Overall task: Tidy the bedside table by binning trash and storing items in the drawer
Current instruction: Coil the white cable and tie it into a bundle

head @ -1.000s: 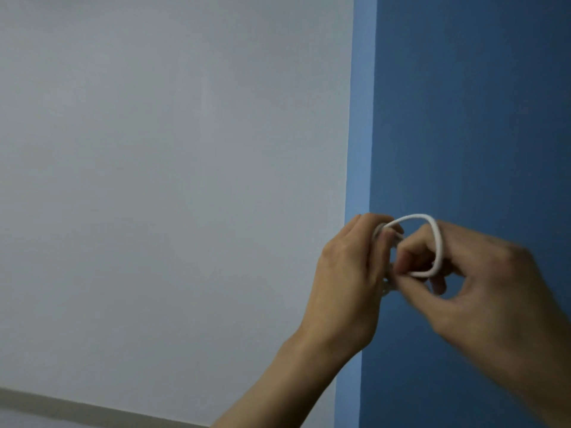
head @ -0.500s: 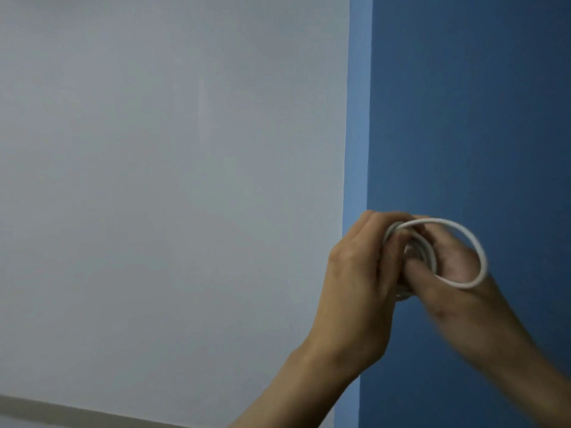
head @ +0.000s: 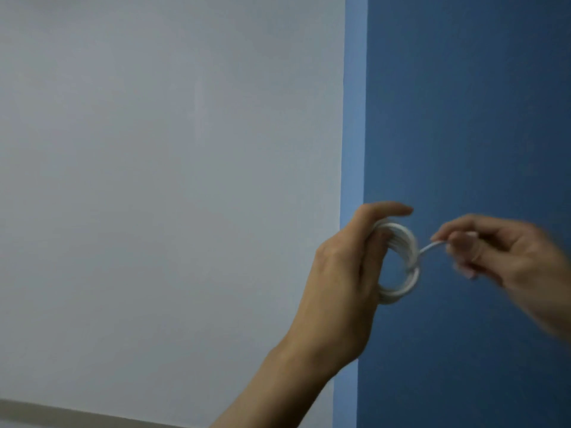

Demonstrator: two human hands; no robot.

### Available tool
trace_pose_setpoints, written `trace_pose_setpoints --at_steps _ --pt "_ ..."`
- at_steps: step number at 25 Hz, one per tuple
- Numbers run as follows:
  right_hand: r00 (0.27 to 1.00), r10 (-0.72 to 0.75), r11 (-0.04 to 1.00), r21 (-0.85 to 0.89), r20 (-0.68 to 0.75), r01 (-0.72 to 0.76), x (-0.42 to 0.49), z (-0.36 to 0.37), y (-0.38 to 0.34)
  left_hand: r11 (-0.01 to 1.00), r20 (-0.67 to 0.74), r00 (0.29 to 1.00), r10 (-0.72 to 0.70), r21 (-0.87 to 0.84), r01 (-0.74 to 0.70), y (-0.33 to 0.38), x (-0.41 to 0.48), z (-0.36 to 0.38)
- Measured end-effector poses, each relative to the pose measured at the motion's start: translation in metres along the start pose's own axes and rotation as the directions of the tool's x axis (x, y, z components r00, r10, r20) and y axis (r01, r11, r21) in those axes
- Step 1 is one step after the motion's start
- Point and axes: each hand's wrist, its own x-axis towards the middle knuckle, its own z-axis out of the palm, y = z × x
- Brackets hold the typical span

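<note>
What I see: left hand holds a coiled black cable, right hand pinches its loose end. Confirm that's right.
Wrong on colour: the cable is white, not black, as the head view shows. The left hand does hold the coil and the right hand pinches its loose end.

White coiled cable (head: 398, 264); pale grey wall (head: 170, 180); blue wall (head: 463, 118)

The cable (head: 405, 242) in your left hand (head: 341, 273) looks like smooth white plastic, faintly glossy, pale wall (head: 170, 180) matt and even, blue wall (head: 463, 103) matt, smoothly painted.
</note>
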Motion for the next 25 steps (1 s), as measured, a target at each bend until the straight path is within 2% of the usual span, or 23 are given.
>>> trace_pose_setpoints --at_steps 2,4,6,8,10,13,15,17,18,19,20,21,22,23,24,25 --pt "0.987 0.037 0.998 -0.051 -0.155 -0.046 0.002 -0.019 0.004 0.999 0.054 0.998 -0.027 -0.017 0.028 -0.001 -0.001 -0.006" --pt "0.974 -0.002 0.969 -0.241 -0.227 -0.054 0.004 -0.03 0.009 0.997 0.131 0.989 -0.068 -0.023 0.071 -0.002 -0.002 -0.009" --pt "0.944 -0.164 0.863 -0.505 -0.286 -0.003 0.008 -0.035 0.012 0.991 0.181 0.978 -0.101 -0.065 0.114 -0.003 -0.003 -0.009" --pt "0.917 -0.259 0.747 -0.664 -0.302 -0.007 0.012 -0.04 0.015 0.986 0.221 0.97 -0.106 -0.104 0.131 -0.003 -0.005 -0.013" --pt "0.908 -0.315 0.676 -0.737 -0.278 0.009 0.014 -0.046 0.016 0.981 0.266 0.959 -0.098 -0.138 0.138 -0.002 -0.004 -0.019" --pt "0.944 -0.314 0.597 -0.794 -0.101 0.113 0.013 -0.05 0.013 0.98 0.233 0.969 -0.08 -0.16 0.12 -0.001 -0.001 -0.023" --pt "0.972 -0.234 0.525 -0.839 0.016 0.14 0.009 -0.049 0.012 0.986 0.156 0.986 -0.063 -0.142 0.086 -0.002 0.002 -0.022" --pt "0.993 -0.12 0.494 -0.866 0.017 0.074 0.002 -0.045 0.009 0.989 0.099 0.993 -0.06 -0.127 0.073 -0.003 0.005 -0.02" --pt "0.999 -0.047 0.536 -0.844 -0.006 0.02 0.0 -0.043 0.008 0.991 0.072 0.996 -0.061 -0.117 0.07 -0.004 0.006 -0.019" --pt "0.996 0.085 0.674 -0.737 0.008 -0.051 -0.005 -0.043 0.003 0.992 0.044 0.997 -0.061 -0.105 0.066 -0.005 0.007 -0.018" --pt "0.982 0.175 0.848 -0.517 0.066 -0.116 -0.012 -0.051 -0.004 0.994 0.016 0.998 -0.058 -0.093 0.059 -0.006 0.008 -0.017" --pt "0.98 0.152 0.966 -0.229 0.125 -0.121 -0.024 -0.053 0.003 0.995 -0.009 0.999 -0.054 -0.079 0.053 -0.006 0.009 -0.015" --pt "0.972 0.144 0.967 0.18 0.186 -0.178 -0.032 -0.043 0.015 0.997 -0.031 0.998 -0.052 -0.067 0.05 -0.007 0.01 -0.013" --pt "0.948 0.181 0.825 0.483 0.263 -0.292 -0.029 -0.043 0.023 0.997 -0.051 0.997 -0.052 -0.057 0.049 -0.007 0.01 -0.011" --pt "0.934 0.214 0.696 0.626 0.287 -0.352 -0.024 -0.044 0.024 0.998 -0.069 0.996 -0.051 -0.049 0.048 -0.008 0.01 -0.008" --pt "0.937 0.248 0.655 0.67 0.244 -0.348 -0.023 -0.036 0.021 0.998 -0.083 0.995 -0.046 -0.041 0.042 -0.008 0.011 -0.005"
